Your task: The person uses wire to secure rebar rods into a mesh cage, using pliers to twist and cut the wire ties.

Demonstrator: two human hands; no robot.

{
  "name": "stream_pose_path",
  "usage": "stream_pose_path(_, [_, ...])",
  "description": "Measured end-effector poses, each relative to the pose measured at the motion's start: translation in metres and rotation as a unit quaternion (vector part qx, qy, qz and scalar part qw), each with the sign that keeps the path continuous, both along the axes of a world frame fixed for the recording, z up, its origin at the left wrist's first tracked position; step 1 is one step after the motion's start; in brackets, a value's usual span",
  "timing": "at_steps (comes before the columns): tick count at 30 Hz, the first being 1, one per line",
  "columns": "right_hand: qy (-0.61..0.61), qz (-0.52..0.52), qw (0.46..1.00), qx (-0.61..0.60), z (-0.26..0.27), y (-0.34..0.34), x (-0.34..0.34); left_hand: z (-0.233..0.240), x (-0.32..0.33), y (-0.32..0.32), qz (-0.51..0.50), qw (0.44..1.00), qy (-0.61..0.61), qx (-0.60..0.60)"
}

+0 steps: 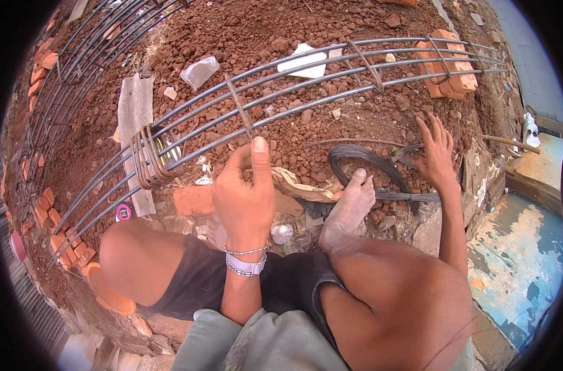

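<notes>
Thumb up and fingers curled, my left hand (244, 190) pinches what looks like a thin wire (250, 134) at the lower corner of a rusty rebar stirrup (238, 103). That stirrup goes around a cage of long steel bars (304, 110) in front of me. My right hand (436, 153) is spread and holds nothing, above the soil at the right. Close to its fingers lies a metal hand tool (406, 150), probably pincers, partly hidden. A coil of dark tie wire (355, 153) rests by my right foot, its straight bundle (406, 196) reaching under my right forearm.
Bricks (448, 65) prop the cage's right end. Several stirrups (147, 157) are bunched at its left, near a tape measure (123, 212) and a grey corrugated strip (136, 102). Another rebar cage (72, 69) stands far left. A plastic cup (199, 73) and white slab (304, 62) lie beyond.
</notes>
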State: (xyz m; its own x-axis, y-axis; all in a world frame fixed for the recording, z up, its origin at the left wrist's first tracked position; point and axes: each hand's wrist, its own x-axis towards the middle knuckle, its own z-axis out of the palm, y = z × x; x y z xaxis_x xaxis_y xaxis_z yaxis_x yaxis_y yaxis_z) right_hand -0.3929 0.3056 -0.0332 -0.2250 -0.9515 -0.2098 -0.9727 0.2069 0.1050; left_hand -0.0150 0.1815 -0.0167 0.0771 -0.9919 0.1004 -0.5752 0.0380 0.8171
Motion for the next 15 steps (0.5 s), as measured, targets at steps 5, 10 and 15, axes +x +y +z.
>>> stream_pose_path(5, [-0.019,0.028,0.999,0.027,0.003,0.013,0.004,0.008,-0.004,0.001,0.010,0.976,0.144,0.162])
stream_pose_path(10, [-0.069,0.006,0.998,0.001,-0.028,0.059,-0.011,0.002,-0.012,0.006,-0.011,0.947,0.248,0.204])
stream_pose_path(15, [-0.047,0.020,0.998,-0.033,-0.048,0.059,-0.019,-0.004,-0.006,0.009,0.026,0.850,0.443,0.285])
